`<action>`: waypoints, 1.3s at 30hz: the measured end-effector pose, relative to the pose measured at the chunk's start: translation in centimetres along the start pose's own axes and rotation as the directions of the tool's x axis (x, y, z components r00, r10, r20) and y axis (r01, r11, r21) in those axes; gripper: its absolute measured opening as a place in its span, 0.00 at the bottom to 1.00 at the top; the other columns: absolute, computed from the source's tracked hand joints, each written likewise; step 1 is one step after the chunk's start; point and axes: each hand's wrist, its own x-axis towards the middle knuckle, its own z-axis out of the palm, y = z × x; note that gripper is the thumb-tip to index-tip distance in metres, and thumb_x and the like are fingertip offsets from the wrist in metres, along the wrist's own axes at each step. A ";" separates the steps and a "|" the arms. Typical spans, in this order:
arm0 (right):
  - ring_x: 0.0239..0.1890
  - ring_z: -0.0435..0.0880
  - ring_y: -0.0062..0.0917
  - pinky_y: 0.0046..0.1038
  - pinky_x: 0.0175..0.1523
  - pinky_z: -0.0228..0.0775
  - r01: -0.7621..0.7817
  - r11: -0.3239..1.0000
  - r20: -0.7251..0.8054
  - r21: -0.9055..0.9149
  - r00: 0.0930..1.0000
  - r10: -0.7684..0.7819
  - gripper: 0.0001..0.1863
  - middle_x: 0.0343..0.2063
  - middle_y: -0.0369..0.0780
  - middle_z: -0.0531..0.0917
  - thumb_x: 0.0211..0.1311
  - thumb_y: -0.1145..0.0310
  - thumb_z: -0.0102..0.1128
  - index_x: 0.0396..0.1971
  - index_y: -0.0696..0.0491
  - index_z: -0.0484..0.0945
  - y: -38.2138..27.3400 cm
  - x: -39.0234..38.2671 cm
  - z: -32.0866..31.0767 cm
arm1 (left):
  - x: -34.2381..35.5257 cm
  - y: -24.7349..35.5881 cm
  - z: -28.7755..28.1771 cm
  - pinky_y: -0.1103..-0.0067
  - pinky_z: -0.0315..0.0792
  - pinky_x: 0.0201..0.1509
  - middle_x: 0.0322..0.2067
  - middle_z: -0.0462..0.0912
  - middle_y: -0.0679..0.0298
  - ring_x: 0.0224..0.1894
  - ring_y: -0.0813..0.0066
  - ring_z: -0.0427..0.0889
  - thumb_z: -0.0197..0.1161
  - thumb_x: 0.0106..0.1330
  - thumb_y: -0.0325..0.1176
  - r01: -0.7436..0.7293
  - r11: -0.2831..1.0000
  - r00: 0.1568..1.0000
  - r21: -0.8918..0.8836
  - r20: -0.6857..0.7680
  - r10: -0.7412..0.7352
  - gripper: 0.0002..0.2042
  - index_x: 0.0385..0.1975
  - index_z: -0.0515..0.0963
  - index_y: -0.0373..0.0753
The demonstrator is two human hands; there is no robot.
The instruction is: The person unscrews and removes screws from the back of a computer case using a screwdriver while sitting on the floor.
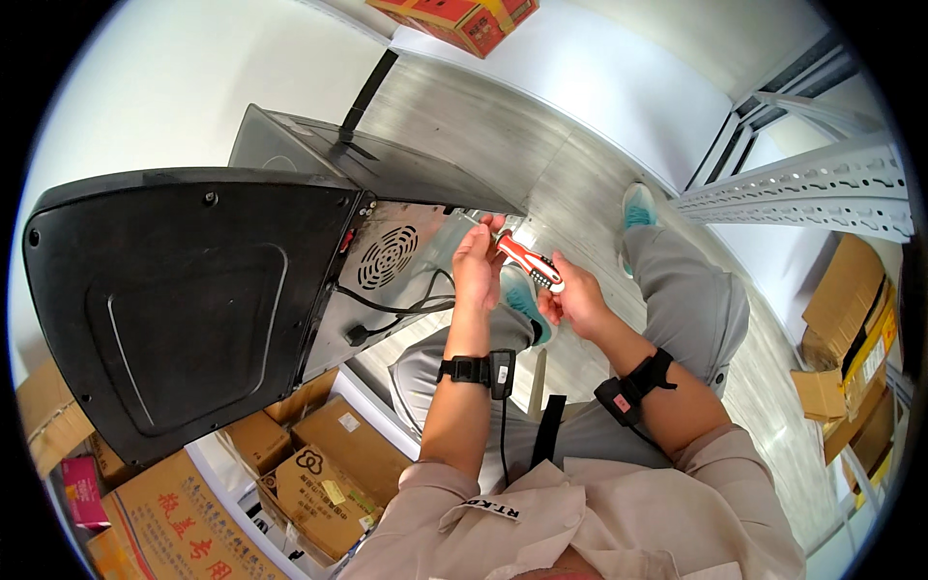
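A screwdriver (530,261) with a red and white handle slants between my two hands. My right hand (577,295) is closed around the lower end of that handle. At its upper end, my left hand (477,269) has its fingers drawn together about the shaft, beside the edge of a large appliance. The fingers hide the screwdriver's tip. The appliance has a black rear cover (193,300) with screws along its rim and a bare metal panel (338,280) with a round slotted vent. From the panel, a black power cord (411,308) loops near my left wrist.
Cardboard boxes (343,440) crowd the shelf at lower left. A white perforated metal rack (802,188) stands at right, with an open carton (841,309) below it. A red box (462,21) sits at the far edge. My feet rest on the grey wood-look floor (483,126).
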 end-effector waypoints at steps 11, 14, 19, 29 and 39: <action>0.27 0.74 0.17 0.20 0.30 0.68 0.536 0.730 -0.183 -0.424 0.739 -0.648 0.20 0.42 0.40 0.73 0.61 0.71 0.62 0.50 0.54 0.66 2.2 1.2 0.2 | 1.1 -1.0 0.5 0.85 0.67 0.34 0.29 0.82 0.70 0.28 0.84 0.76 0.65 0.66 0.38 -0.010 0.986 0.967 0.166 -0.250 0.052 0.09 0.34 0.79 0.39; 0.18 0.73 0.17 0.20 0.22 0.66 0.349 0.898 -0.225 -0.268 0.884 -0.410 0.14 0.33 0.41 0.77 0.68 0.65 0.54 0.48 0.54 0.67 0.9 0.5 0.5 | 1.2 -1.1 0.0 0.82 0.70 0.39 0.33 0.83 0.68 0.34 0.80 0.79 0.62 0.68 0.37 -0.031 0.985 0.980 0.167 -0.191 0.064 0.09 0.38 0.78 0.39; 0.09 0.67 0.17 0.23 0.14 0.60 0.079 0.997 -0.069 0.001 0.994 -0.079 0.17 0.16 0.39 0.79 0.75 0.54 0.39 0.47 0.52 0.71 0.0 0.6 0.0 | -0.2 -0.3 0.0 0.76 0.73 0.48 0.41 0.83 0.64 0.45 0.73 0.81 0.55 0.72 0.35 -0.054 0.998 0.998 0.014 0.047 0.053 0.10 0.46 0.76 0.38; 0.44 0.76 0.25 0.23 0.41 0.74 0.542 0.664 -0.144 -0.516 0.709 -0.691 0.24 0.46 0.42 0.73 0.56 0.73 0.64 0.52 0.56 0.66 2.5 1.4 0.7 | 1.3 -1.6 -0.4 0.82 0.73 0.37 0.32 0.83 0.66 0.31 0.80 0.79 0.65 0.65 0.36 -0.054 0.990 0.970 0.128 -0.229 0.083 0.09 0.35 0.79 0.37; 0.16 0.72 0.19 0.21 0.21 0.63 0.053 0.999 -0.059 0.014 0.997 -0.052 0.21 0.25 0.41 0.80 0.72 0.51 0.44 0.49 0.55 0.70 -0.1 0.4 0.3 | 0.4 -0.8 0.0 0.79 0.73 0.44 0.37 0.82 0.66 0.37 0.78 0.79 0.55 0.72 0.36 -0.095 0.995 0.995 -0.037 0.013 0.096 0.10 0.42 0.78 0.37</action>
